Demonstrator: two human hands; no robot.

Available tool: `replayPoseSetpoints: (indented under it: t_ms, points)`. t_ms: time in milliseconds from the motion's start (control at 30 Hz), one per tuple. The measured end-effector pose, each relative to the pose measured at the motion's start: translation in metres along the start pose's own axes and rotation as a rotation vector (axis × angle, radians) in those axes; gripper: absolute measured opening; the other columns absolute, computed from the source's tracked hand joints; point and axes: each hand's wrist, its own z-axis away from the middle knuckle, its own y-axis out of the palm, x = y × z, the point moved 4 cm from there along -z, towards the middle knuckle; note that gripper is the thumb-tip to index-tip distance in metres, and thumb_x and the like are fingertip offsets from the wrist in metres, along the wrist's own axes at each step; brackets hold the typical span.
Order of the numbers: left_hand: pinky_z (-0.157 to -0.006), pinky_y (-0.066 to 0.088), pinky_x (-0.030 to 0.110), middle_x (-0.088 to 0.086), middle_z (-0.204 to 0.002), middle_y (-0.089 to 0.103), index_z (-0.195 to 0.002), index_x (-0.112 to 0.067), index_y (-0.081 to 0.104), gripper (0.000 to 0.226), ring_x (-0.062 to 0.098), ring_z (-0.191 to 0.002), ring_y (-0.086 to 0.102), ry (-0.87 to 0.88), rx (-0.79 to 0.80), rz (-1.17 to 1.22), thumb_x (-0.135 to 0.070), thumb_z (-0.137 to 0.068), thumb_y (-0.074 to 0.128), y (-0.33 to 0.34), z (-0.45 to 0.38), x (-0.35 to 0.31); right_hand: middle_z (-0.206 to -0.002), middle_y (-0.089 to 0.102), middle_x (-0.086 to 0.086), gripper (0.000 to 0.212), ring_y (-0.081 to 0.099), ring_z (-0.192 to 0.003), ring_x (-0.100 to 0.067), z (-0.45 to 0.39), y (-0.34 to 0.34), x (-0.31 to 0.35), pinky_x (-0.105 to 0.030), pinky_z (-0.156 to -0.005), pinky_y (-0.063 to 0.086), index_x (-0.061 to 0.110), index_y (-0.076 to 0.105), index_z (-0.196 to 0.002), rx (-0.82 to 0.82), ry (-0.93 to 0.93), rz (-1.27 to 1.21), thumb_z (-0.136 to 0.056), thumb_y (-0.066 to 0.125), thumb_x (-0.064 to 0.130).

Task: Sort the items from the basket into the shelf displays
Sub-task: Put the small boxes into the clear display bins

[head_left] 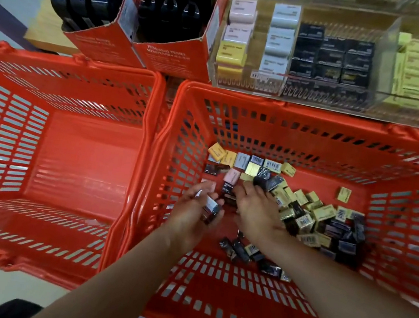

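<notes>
Down in the lower right of the head view, a red slotted plastic basket (315, 125) holds a loose heap of small cardboard boxes (310, 216), black, pale yellow, grey and pink, lying at all angles with no shared direction; several show barcodes upward. Both hands reach into it. The left hand (195, 210) curls its fingers around a small dark box with a silvery face (210, 209), its long axis running from upper left to lower right of the frame. The right hand (257, 211) lies palm down on the heap near the basket's middle, fingers bent among the boxes; whether that grip has closed on one I cannot tell. Beside it, at left of the frame, stands a second red slotted basket (55, 121). Along the top right, a clear acrylic shelf display (371, 109) holds upright rows of pink, yellow, grey, black and pale yellow boxes. At top left, red cardboard cartons (163, 55) contain dark bottles (167, 7).
</notes>
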Motion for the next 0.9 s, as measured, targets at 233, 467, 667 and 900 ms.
replayPoseSetpoints:
  t_ms: [233,467,667,900]
  points:
    - [-0.071,0.057,0.034,0.003,-0.083,0.064,-0.101,-0.020,0.068,0.020,0.015,-0.078,0.064,-0.003,-0.078,-0.143,-0.012,-0.103,0.049,-0.012,0.006,0.002,-0.123,0.057,0.001,0.029,0.057,-0.108,-0.020,0.011,-0.004,-0.001,-0.035,-0.093,0.048,0.018,0.061,-0.118,-0.084,0.090,-0.338,-0.090,0.067,0.021]
    - [-0.055,0.044,0.023,-0.003,-0.074,0.061,-0.118,-0.016,0.065,0.055,0.007,-0.060,0.054,0.033,0.052,-0.256,-0.051,-0.077,0.071,-0.003,0.012,-0.002,-0.074,0.064,0.023,0.018,0.060,-0.072,0.013,0.035,-0.042,0.004,-0.006,-0.069,0.045,0.024,0.076,-0.093,-0.207,0.228,-1.044,-0.077,0.082,0.031]
    - [-0.046,0.039,0.018,0.000,-0.066,0.060,-0.109,-0.011,0.058,0.037,0.006,-0.054,0.050,-0.013,0.083,-0.017,-0.038,-0.085,0.064,-0.002,0.014,-0.002,-0.092,0.068,0.022,0.019,0.062,-0.075,0.014,0.022,-0.059,-0.007,-0.015,-0.074,0.051,0.026,0.073,-0.107,0.089,0.054,-1.120,-0.098,0.058,0.033]
    - [-0.042,0.036,0.017,0.001,-0.076,0.066,-0.101,-0.019,0.061,0.011,0.006,-0.051,0.052,-0.132,-0.006,-0.024,-0.029,-0.095,0.062,-0.012,0.017,0.010,-0.140,0.053,0.004,0.041,0.041,-0.132,-0.022,-0.035,-0.027,0.009,-0.039,-0.108,0.031,0.026,0.054,-0.135,0.031,-0.112,-0.223,-0.094,0.060,0.025]
